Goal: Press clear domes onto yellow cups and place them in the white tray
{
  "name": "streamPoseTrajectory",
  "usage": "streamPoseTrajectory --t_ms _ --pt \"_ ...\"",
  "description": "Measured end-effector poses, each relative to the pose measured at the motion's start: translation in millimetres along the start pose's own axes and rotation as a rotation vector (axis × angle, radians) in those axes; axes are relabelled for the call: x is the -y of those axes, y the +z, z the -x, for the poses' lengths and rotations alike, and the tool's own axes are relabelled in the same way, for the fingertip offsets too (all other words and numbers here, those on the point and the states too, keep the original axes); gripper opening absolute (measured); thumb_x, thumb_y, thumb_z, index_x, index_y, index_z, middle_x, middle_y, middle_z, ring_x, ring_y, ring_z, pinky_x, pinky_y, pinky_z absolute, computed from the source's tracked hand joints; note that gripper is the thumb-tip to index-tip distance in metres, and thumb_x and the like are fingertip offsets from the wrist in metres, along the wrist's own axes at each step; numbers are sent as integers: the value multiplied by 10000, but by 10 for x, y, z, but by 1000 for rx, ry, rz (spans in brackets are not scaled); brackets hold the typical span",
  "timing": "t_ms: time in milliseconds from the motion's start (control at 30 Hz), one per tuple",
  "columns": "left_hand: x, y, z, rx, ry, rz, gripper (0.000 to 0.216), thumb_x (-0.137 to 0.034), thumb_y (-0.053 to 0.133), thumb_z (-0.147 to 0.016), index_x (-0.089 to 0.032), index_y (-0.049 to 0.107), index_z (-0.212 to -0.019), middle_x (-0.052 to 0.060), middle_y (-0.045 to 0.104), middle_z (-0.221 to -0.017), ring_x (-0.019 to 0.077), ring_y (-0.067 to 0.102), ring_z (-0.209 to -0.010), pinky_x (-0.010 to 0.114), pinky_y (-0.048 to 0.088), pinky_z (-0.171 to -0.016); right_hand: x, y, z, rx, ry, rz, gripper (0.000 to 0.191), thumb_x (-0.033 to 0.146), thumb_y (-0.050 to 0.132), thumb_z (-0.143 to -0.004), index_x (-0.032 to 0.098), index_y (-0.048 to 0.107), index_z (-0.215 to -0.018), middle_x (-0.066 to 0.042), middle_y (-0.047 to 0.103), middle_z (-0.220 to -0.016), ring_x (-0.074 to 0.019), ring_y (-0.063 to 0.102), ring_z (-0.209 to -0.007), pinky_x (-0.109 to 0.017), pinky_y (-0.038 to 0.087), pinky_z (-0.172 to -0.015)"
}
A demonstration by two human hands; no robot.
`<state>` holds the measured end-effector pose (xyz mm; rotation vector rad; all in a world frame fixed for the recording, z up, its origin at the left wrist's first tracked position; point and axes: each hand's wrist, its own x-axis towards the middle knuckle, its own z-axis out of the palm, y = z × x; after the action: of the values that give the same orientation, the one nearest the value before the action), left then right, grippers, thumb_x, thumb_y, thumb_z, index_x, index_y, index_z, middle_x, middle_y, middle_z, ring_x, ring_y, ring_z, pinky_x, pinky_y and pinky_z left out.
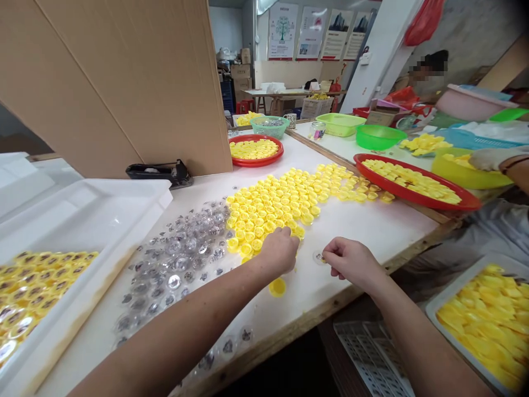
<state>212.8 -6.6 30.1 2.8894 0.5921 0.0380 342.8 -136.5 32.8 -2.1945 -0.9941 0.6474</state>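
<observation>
**A sheet of yellow plastic caps [268,207] on a white workbench [372,237]**

Far left of the caps sits a white plastic tub [82,220] of yellow-and-clear pieces [37,292], then a spread of clear domes [177,259] just beside the caps. The left hand [279,251] lies curled on their near edge; whether it grips one, I cannot tell. A lone yellow cap [277,286] sits just below it. To its right, the right hand [353,264] has its fingertips pinched together at a small round clear disc [318,257], which lies on that hand's left; whether they hold it is unclear. Open bench runs from there to the front edge. Beyond the caps, right, lies a red tray [413,182], with a co-worker's gloved hand [490,159] past it.
</observation>
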Motion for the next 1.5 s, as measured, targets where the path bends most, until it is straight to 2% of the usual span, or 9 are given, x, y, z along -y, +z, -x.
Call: streamPoseTrajectory --t_ms 200,333,467,633,800,933,1033,1233,1500 --pt "38 -275 302 -104 4 95 218 -265 569 -739 -192 645 -931 90 588 -1027 249 570 -910 334 475 -741 52 26 68 -25 -39 -81 47 240 550 -707 201 556 -684 40 578 -490 -121 593 -450 -199 448 -412" --pt "207 -444 834 -101 -142 363 232 -215 541 -721 -202 615 -941 16 625 -775 163 576 -674 269 435 -629 241 110 173 -7 -71 -153 69 260 566 -710 203 547 -677 42 567 -490 -128 590 -455 -212 459 -419" --pt "389 -348 1320 -67 -311 586 233 -228 578 -682 -191 630 -906 -26 556 -643 127 523 -589 240 386 -569 591 396 297 89 -135 -234 90 284 582 -722 205 545 -697 42 572 -522 -130 595 -484 -218 475 -440" --pt "542 -120 1647 -140 -441 875 271 -244 606 -666 -175 613 -929 -57 472 -588 98 447 -549 221 357 -541 993 957 427 228 -267 -358 131 311 602 -745 202 540 -707 29 597 -555 -130 595 -491 -239 501 -475" --pt "703 -109 1816 -273 -474 966 279 -247 659 -622 -172 571 -877 -65 453 -611 86 406 -552 212 323 -510 1156 1307 496 124 -507 -244 85 284 601 -790 206 579 -817 -3 650 -690 -151 644 -607 -264 539 -570" --pt "811 -115 1878 -300 -435 1015 225 -228 654 -618 -172 586 -825 -62 428 -612 81 376 -550 209 296 -492 1250 1364 532 -74 -892 -24 194 176 574 -829 225 605 -1014 -32 663 -866 -152 649 -754 -273 541 -678" --pt "857 -89 1891 -316 -420 1090 256 -245 665 -630 -175 603 -868 -56 440 -631 80 382 -556 205 311 -499 1289 1385 545 -131 -1108 89 217 101 534 -847 223 609 -1010 -43 643 -898 -149 635 -812 -272 526 -725" --pt "879 -70 1903 -268 -449 1216 310 -279 688 -652 -190 613 -939 -59 464 -600 72 414 -505 196 324 -484 1253 1440 535 -161 -1102 48 232 61 559 -828 223 588 -992 -44 626 -897 -161 617 -845 -290 518 -741" --pt "887 -19 1893 -270 -408 1401 317 -209 685 -656 -187 546 -940 -98 374 -545 46 332 -468 171 274 -444 1069 1448 556 -190 -1103 38 261 31 579 -809 204 585 -1005 -68 633 -992 -165 618 -933 -302 509 -840"
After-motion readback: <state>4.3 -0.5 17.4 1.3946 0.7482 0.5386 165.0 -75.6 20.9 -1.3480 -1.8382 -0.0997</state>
